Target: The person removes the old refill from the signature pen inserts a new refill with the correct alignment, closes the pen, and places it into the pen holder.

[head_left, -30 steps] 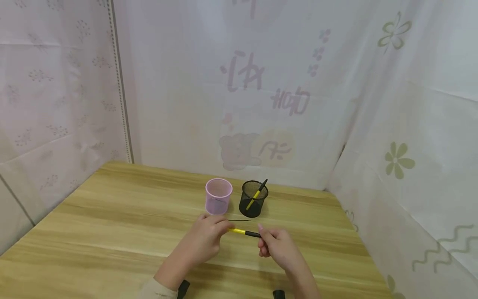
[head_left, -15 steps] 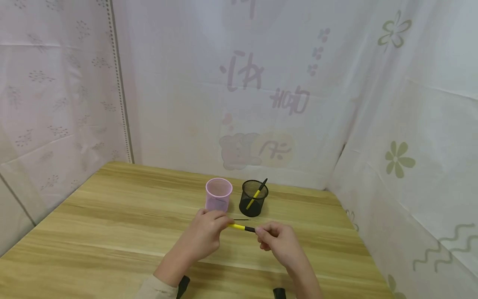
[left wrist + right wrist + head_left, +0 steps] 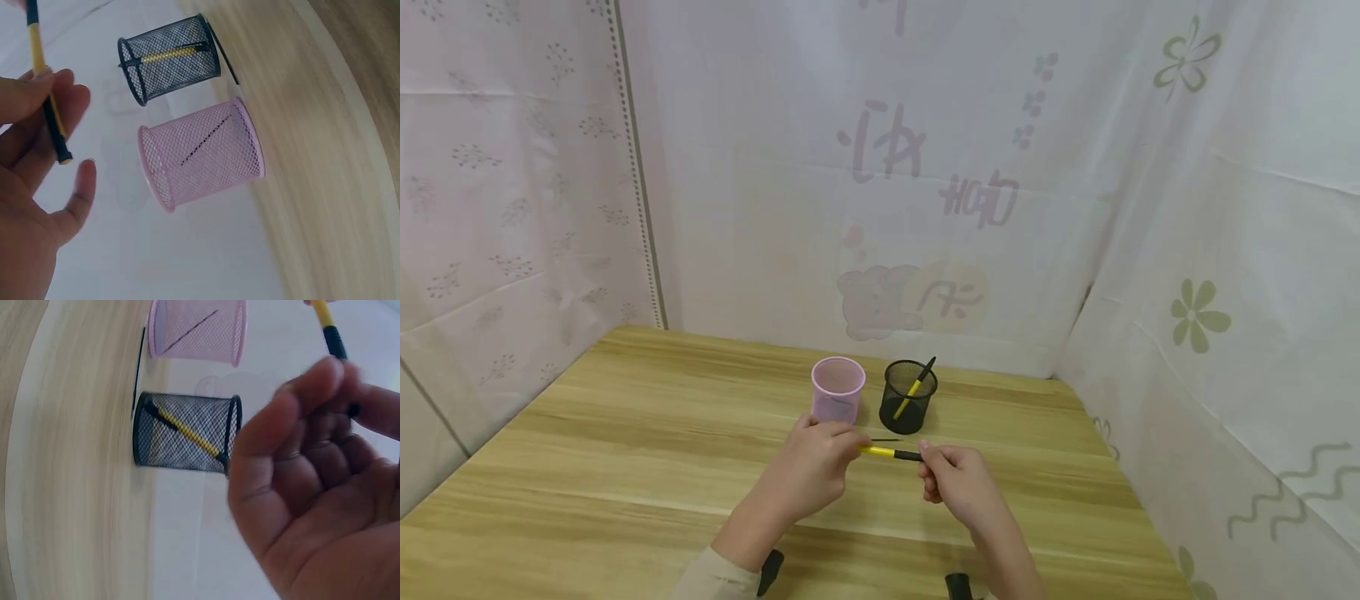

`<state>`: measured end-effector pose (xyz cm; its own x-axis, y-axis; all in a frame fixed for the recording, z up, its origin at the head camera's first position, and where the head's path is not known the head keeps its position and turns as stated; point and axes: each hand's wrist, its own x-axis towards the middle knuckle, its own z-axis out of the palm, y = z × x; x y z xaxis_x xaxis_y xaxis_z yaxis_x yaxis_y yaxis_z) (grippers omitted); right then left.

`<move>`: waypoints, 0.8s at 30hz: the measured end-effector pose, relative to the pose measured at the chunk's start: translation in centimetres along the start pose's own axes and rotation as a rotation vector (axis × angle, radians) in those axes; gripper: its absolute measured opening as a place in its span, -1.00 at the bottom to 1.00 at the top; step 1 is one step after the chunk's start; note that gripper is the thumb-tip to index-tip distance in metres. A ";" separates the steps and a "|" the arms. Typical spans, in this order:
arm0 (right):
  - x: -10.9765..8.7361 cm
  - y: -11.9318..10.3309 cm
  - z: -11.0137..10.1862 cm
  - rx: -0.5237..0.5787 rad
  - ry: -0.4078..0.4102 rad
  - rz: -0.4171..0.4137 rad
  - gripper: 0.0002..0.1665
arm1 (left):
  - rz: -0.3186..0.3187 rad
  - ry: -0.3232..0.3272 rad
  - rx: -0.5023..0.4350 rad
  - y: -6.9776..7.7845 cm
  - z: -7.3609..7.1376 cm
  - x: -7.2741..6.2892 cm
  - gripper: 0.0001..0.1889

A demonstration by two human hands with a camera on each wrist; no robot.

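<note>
Between my two hands, a yellow and black pen (image 3: 882, 452) is held nearly level above the table. My left hand (image 3: 816, 471) pinches its left part between thumb and fingers; in the left wrist view the pen's black end (image 3: 58, 140) sticks out below the thumb, and the little finger stands away. My right hand (image 3: 964, 490) pinches the other black end, its remaining fingers curled; the fingers hide part of that end. Just beyond the hands stand a pink mesh cup (image 3: 835, 408) and, to its right, a black mesh cup (image 3: 890, 407).
A second yellow and black pen (image 3: 911, 395) leans inside the black cup. A thin black rod (image 3: 887, 440) lies on the wooden table (image 3: 662, 433) before the cups. Another thin dark rod (image 3: 206, 139) leans in the pink cup. Patterned curtains (image 3: 760, 208) surround the table.
Both hands and the pen have shifted slightly away from the person. The right thumb and fingers have changed position on the pen's black end. Cups and rods have stayed put.
</note>
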<state>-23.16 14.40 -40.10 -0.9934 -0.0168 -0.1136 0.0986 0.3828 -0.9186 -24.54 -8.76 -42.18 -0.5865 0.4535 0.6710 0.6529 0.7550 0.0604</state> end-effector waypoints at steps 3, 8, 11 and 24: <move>0.4 0.3 -0.3 -0.031 0.003 -0.008 -0.52 | -0.029 -0.059 0.042 0.1 0.3 0.4 -0.74; 0.8 1.0 -1.0 -0.085 0.008 0.002 -0.57 | -0.066 -0.160 0.110 0.1 0.9 1.1 -0.74; 0.9 1.2 -1.5 -0.105 0.012 0.011 -0.56 | -0.091 -0.215 0.123 -0.1 1.5 1.2 -0.78; 1.0 1.2 -1.8 -0.145 0.001 0.004 -0.60 | -0.173 -0.387 0.113 -0.8 4.7 0.9 -0.77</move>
<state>-24.16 16.48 -40.62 -0.9930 -0.0141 -0.1170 0.0932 0.5126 -0.8535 -27.81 -6.75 -45.10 -0.8331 0.4433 0.3308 0.4853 0.8728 0.0524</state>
